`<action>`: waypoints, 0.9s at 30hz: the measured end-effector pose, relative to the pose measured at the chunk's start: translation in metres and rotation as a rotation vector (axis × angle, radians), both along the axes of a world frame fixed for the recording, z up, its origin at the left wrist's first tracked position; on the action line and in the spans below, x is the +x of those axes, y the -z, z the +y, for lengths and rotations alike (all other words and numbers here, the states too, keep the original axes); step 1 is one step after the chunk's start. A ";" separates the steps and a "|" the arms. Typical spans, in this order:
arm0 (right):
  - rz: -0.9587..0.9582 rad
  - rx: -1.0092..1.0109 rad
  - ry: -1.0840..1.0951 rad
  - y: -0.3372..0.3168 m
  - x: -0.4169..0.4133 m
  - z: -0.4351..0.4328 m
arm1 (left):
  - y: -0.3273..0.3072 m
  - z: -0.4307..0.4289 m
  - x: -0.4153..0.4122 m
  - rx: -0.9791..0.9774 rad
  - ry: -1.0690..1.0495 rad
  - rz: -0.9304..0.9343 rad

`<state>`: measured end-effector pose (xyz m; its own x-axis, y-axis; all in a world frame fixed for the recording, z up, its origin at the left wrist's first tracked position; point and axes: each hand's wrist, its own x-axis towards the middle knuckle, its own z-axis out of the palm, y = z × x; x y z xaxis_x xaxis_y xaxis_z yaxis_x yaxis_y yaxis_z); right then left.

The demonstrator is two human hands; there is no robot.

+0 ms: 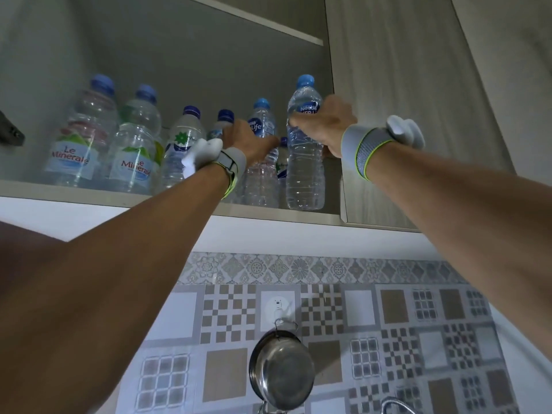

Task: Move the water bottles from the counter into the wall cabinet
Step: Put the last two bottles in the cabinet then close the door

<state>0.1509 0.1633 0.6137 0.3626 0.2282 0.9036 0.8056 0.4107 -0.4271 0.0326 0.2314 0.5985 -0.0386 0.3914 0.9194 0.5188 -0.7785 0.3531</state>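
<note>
I look up into the open wall cabinet (89, 192), whose shelf carries several clear water bottles with blue caps. My right hand (327, 121) grips a tall Nestle bottle (304, 174) standing upright at the shelf's right end. My left hand (248, 140) is wrapped around a shorter Nestle Pure Life bottle (260, 180) just to its left. Two Le Minerale bottles (83, 138) stand at the left, and a green-flower-labelled bottle (182, 144) sits in the middle. A smaller bottle behind is mostly hidden by my hands. Both wrists wear grey bands.
The closed cabinet door (403, 100) is right beside the tall bottle. Below the cabinet is a patterned tiled wall (388, 324) with a white hook holding a steel pan (280, 372). A faucet tip (394, 406) shows at the bottom right. A dark object (10, 130) juts in at left.
</note>
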 end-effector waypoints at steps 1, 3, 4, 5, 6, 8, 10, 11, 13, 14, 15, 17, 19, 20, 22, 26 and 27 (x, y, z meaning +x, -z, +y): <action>-0.008 -0.001 0.013 0.000 0.000 0.004 | 0.001 0.001 0.002 0.005 -0.013 0.004; -0.014 -0.011 0.034 -0.001 0.002 0.011 | 0.000 0.002 0.005 0.011 -0.032 0.012; -0.008 -0.021 0.040 0.000 0.002 0.015 | 0.000 0.003 0.005 0.014 -0.034 0.012; -0.002 -0.029 0.041 0.001 0.002 0.018 | 0.000 0.003 0.005 0.013 -0.033 0.013; 0.005 -0.038 0.041 0.002 0.002 0.020 | 0.001 0.001 0.006 0.013 -0.037 0.019; 0.021 -0.074 0.014 0.001 0.001 0.025 | 0.000 0.002 0.007 0.019 -0.068 0.029; 0.043 -0.107 -0.028 -0.001 0.000 0.031 | 0.004 0.000 0.008 0.020 -0.100 0.039; 0.052 -0.120 -0.040 -0.002 0.000 0.031 | 0.004 0.000 0.008 0.027 -0.103 0.047; 0.058 -0.150 -0.068 -0.002 -0.001 0.034 | 0.009 0.001 0.008 0.035 -0.117 0.056; 0.063 -0.161 -0.080 -0.002 -0.001 0.035 | 0.013 0.000 0.008 0.033 -0.129 0.068; 0.067 -0.169 -0.091 -0.002 -0.002 0.034 | 0.016 0.000 0.007 0.029 -0.143 0.085; 0.076 -0.198 -0.114 -0.003 -0.003 0.034 | 0.020 0.001 0.007 0.007 -0.159 0.117; 0.060 -0.271 -0.134 -0.001 -0.001 0.030 | 0.024 0.002 0.007 -0.006 -0.188 0.147; 0.041 -0.309 -0.124 0.000 -0.001 0.029 | 0.025 0.002 0.007 -0.009 -0.212 0.161; -0.006 -0.386 -0.067 0.009 0.003 0.028 | 0.029 0.000 0.008 -0.035 -0.244 0.190; -0.061 -0.454 0.007 0.022 0.010 0.039 | 0.035 -0.005 0.009 -0.050 -0.294 0.218; -0.069 -0.439 0.018 0.023 0.012 0.042 | 0.036 -0.003 0.010 -0.053 -0.303 0.224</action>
<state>0.1625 0.2055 0.5904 0.3123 0.5900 0.7446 0.8437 0.1880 -0.5029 0.0425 0.2287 0.5624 0.0401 0.4399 0.8972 0.7918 -0.5616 0.2399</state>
